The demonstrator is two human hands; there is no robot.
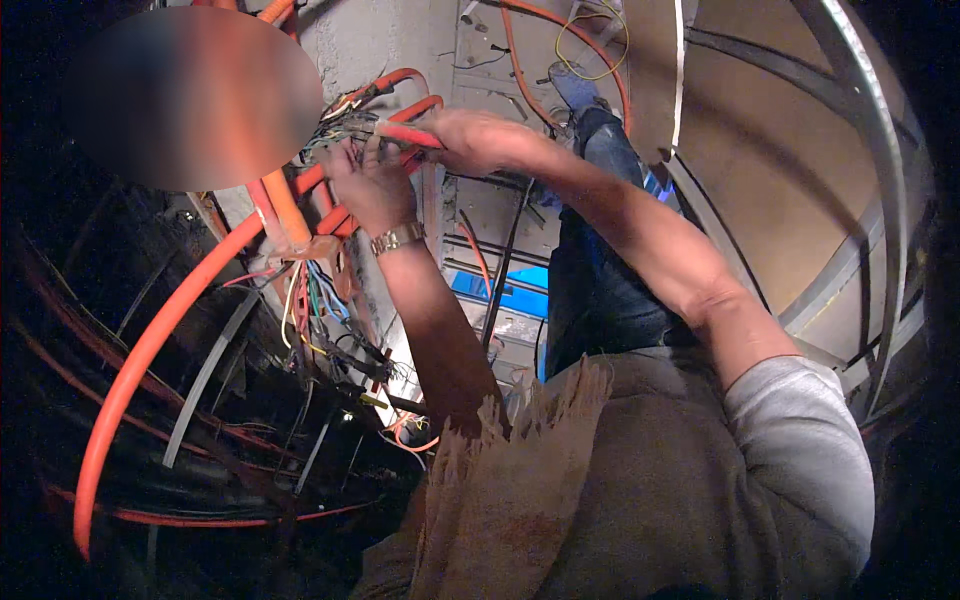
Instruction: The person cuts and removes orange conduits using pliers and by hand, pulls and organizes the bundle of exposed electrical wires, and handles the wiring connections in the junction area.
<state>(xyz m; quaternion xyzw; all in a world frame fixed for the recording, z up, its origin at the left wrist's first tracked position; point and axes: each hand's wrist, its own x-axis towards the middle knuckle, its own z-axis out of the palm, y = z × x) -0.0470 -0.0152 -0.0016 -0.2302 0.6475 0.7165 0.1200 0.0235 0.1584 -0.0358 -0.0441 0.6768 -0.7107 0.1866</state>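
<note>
Left hand [368, 185]: we raise it, fingers curled, wrist bent back.
Right hand [470, 140]: fist closed, our arm stretched forward.

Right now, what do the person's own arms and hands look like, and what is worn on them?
Both hands are bare, without gloves. The left hand has a metal link wristwatch at the wrist, and its forearm is uncovered. The right hand has nothing on it; that arm is uncovered up to a short grey sleeve at the shoulder. No rings can be made out.
</note>
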